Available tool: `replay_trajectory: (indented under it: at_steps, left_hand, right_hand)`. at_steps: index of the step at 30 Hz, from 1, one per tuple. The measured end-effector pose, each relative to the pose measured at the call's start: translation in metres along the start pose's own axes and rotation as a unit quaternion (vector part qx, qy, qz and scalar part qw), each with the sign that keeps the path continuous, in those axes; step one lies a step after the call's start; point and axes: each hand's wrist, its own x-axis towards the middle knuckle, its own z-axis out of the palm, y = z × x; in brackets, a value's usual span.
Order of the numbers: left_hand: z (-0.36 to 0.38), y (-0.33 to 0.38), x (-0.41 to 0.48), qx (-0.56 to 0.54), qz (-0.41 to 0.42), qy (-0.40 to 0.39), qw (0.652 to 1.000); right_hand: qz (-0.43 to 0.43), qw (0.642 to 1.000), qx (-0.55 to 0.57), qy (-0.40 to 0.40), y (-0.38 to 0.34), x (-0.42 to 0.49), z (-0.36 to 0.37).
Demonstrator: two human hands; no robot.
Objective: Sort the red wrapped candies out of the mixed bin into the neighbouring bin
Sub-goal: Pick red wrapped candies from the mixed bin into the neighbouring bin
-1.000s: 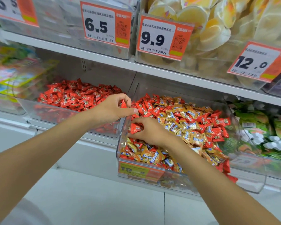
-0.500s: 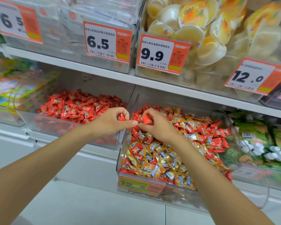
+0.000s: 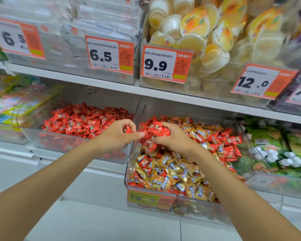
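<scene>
Shop shelving [image 3: 97, 83] fills the view, with clear plastic bins in a row below and jelly cups [image 3: 195, 26] behind orange price tags [image 3: 166, 64] above. At centre frame the mixed bin [image 3: 189, 209] holds red wrapped candies [image 3: 228, 141] scattered among gold wrapped candies [image 3: 172, 178]. Just left of it, the neighbouring bin [image 3: 68, 143] holds only red ones.

The right hand [image 3: 174, 139] is curled round a clump of red candies [image 3: 157, 130] at the upper left corner of the mixed bin. It sits close to the shared wall, probably so the carry across is short. The left hand [image 3: 118, 135] hovers over that wall with its fingers bent and one red candy [image 3: 128, 130] pinched between thumb and fingers, seemingly ready to drop it onto the neighbouring pile. Many red ones lie along the mixed bin's right side, so the sorting looks far from done.
</scene>
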Motion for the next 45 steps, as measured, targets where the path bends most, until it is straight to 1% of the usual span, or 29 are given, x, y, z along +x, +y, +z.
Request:
replay_trajectory:
  at_steps: [3,8,9,11,13,15,18,20,22,24,26,30,32,33,35,37,40,45]
  left_hand:
    - [0.001,0.005,-0.001,-0.001,0.015,0.018,1.0]
    - [0.009,0.029,-0.002,-0.024,0.064,0.105,0.992]
    - [0.012,0.036,-0.003,-0.018,0.076,0.106,0.991]
    - [0.02,0.048,-0.004,-0.011,0.098,0.075,0.992]
    - [0.032,0.057,-0.003,-0.02,0.097,0.032,0.995]
    - [0.048,0.062,0.0,0.004,0.086,-0.001,0.996]
    - [0.073,0.062,0.005,0.068,0.07,-0.043,0.994]
    - [0.085,0.06,0.009,0.071,0.055,-0.054,0.995]
    - [0.094,0.061,0.017,0.061,0.048,-0.044,0.996]
    - [0.098,0.061,0.035,0.064,0.038,0.003,0.997]
    - [0.097,0.054,0.059,0.09,0.009,0.046,0.995]
    - [0.104,0.028,0.091,0.187,-0.084,0.056,0.977]
    - [0.114,0.019,0.09,0.218,-0.102,0.046,0.97]
    - [0.118,0.017,0.088,0.217,-0.093,0.043,0.971]
    - [0.123,0.014,0.088,0.167,-0.076,0.039,0.982]
    - [0.122,0.015,0.086,0.107,-0.081,0.049,0.99]
    - [0.121,0.018,0.079,0.075,-0.091,0.043,0.992]
    - [0.115,0.035,0.053,-0.003,-0.026,0.053,0.998]
  right_hand:
    - [0.049,0.998,0.05,0.003,0.002,-0.023,-0.025]
    - [0.101,0.99,0.077,0.067,0.014,-0.062,-0.06]
    - [0.113,0.985,0.096,0.088,0.018,-0.068,-0.066]
    - [0.13,0.975,0.131,0.12,0.021,-0.081,-0.078]
    - [0.129,0.975,0.13,0.126,0.024,-0.093,-0.089]
    - [0.122,0.977,0.118,0.125,0.027,-0.105,-0.098]
    - [0.101,0.974,0.136,0.15,0.024,-0.124,-0.109]
    - [0.082,0.971,0.151,0.167,0.022,-0.136,-0.117]
    - [0.083,0.965,0.158,0.19,0.024,-0.144,-0.126]
    - [0.093,0.958,0.172,0.211,0.029,-0.15,-0.132]
    - [0.09,0.956,0.179,0.215,0.031,-0.154,-0.132]
    - [0.057,0.964,0.171,0.197,0.031,-0.155,-0.129]
    - [0.056,0.964,0.173,0.195,0.031,-0.154,-0.128]
    - [0.06,0.963,0.177,0.196,0.031,-0.153,-0.128]
    - [0.069,0.961,0.183,0.195,0.033,-0.151,-0.128]
    - [0.062,0.963,0.18,0.189,0.032,-0.148,-0.126]
    - [0.058,0.965,0.178,0.185,0.031,-0.143,-0.123]
    - [0.075,0.971,0.151,0.17,0.036,-0.139,-0.118]
